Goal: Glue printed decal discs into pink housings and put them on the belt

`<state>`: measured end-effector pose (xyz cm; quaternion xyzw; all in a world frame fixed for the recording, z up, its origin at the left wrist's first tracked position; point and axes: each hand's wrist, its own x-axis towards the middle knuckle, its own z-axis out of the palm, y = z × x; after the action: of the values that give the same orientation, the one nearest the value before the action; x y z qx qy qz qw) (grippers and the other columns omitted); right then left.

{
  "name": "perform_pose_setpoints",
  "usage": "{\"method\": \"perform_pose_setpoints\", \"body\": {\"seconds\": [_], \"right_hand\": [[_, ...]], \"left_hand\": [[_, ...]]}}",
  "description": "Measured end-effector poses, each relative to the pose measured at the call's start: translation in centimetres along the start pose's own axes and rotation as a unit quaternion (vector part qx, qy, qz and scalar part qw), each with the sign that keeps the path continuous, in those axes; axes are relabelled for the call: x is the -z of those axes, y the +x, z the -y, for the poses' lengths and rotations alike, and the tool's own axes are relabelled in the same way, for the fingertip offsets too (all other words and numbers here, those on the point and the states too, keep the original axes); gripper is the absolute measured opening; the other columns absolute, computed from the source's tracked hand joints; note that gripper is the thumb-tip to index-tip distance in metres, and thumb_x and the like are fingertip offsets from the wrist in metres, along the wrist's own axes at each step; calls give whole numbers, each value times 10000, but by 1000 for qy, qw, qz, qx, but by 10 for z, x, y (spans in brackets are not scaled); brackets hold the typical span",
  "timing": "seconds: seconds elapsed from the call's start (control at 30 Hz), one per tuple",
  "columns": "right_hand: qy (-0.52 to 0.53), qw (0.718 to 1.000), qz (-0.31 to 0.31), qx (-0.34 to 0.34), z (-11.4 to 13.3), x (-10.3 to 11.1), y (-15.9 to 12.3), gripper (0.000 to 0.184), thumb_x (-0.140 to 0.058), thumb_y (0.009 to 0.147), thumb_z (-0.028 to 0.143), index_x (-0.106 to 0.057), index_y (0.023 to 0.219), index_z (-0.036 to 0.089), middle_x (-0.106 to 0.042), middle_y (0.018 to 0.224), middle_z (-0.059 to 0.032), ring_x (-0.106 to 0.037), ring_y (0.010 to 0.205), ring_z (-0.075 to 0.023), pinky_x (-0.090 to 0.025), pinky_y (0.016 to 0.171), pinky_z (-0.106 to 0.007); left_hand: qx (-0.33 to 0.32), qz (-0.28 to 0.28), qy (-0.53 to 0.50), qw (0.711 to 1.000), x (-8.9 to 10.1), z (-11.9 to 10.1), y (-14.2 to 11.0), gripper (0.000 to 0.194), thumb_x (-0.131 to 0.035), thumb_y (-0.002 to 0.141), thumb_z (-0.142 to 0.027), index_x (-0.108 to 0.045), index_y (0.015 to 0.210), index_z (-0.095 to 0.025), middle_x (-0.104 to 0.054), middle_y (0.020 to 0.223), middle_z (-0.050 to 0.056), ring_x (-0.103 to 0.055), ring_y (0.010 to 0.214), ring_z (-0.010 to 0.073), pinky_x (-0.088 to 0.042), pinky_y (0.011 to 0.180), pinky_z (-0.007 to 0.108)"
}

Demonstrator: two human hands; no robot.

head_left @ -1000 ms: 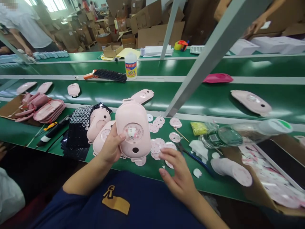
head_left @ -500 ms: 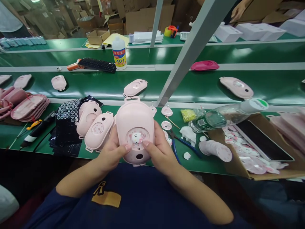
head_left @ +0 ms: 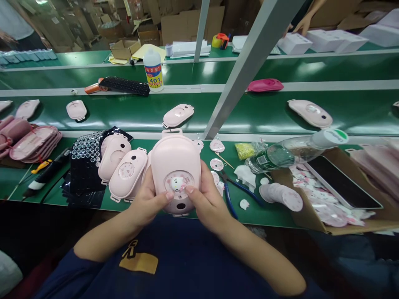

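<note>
Between my two hands is a pale pink plastic case (head_left: pixel 176 155) with a loop at its far end and a black dot near its close end. My left hand (head_left: pixel 149 197) grips its left side and my right hand (head_left: pixel 208 199) its right side. Both thumbs press at the edges of a round recess, where a white cat-face piece (head_left: pixel 177 183) sits on a printed disc. Just left of my left hand lies a similar pink case (head_left: pixel 128 172). Blue-handled pliers (head_left: pixel 241 187) and printed discs (head_left: pixel 217 164) lie right of my right hand.
A clear bottle (head_left: pixel 286 155) leans over a cardboard box (head_left: pixel 311 211) of printed pieces, with a phone (head_left: pixel 344 182) on top. A slanted metal post (head_left: pixel 237 74) rises ahead. A glue bottle (head_left: pixel 153 71) stands on the ledge. A black-and-white tool (head_left: pixel 45 176) lies left.
The view has shifted slightly. Both hands keep their hold on the pink case, with the thumbs still at the recess. Across the bench, another person's hand has come down near the white boxes.
</note>
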<state>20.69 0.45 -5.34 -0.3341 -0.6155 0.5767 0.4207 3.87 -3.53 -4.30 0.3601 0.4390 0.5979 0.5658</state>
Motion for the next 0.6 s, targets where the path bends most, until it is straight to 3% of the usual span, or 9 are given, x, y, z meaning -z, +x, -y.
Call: {"method": "perform_pose_setpoints", "body": {"seconds": [0.17,0.33,0.4,0.5,0.6], "right_hand": [[-54,999,1,7,-10,-6,-2,736,-516,974,325,-198,1632,244,-461,1587,-105,-428,1485,-252,-388,1229,-441],[-104,993,42,21,-18,-4,0,785,-521,994,375,-112,1657,284,-325,1679,-146,-439,1490,-286,-419,1204,-494],[-116,988,76,65,-16,8,-1,788,-552,985,393,-127,1649,379,-370,1661,-115,-541,1409,-278,-481,1152,-487],[-145,980,85,110,-21,36,-10,679,-594,955,370,-327,1559,527,-588,1499,-24,-661,1272,-256,-542,1091,-451],[-194,977,4,92,-42,63,-32,515,-613,926,367,-551,1406,542,-737,1278,0,-727,1163,-278,-603,1011,-438]], "left_hand": [[-1,-59,-4,998,-5,8,3,814,-935,656,-378,-542,1360,-261,-738,1197,89,-721,1058,291,-608,912,409],[-39,-107,18,993,2,5,25,571,-983,549,-369,-697,1037,-281,-770,920,25,-741,841,274,-625,745,394],[-75,-124,32,989,20,-13,51,582,-991,523,-387,-692,1006,-262,-746,842,0,-711,743,231,-602,688,357],[-128,-157,53,978,56,-55,110,656,-999,516,-415,-656,1040,-219,-710,864,-30,-669,779,176,-574,748,306],[-111,-158,95,977,79,-88,181,366,-797,861,-355,-646,1127,-155,-689,1023,40,-667,879,187,-581,819,365]]}}
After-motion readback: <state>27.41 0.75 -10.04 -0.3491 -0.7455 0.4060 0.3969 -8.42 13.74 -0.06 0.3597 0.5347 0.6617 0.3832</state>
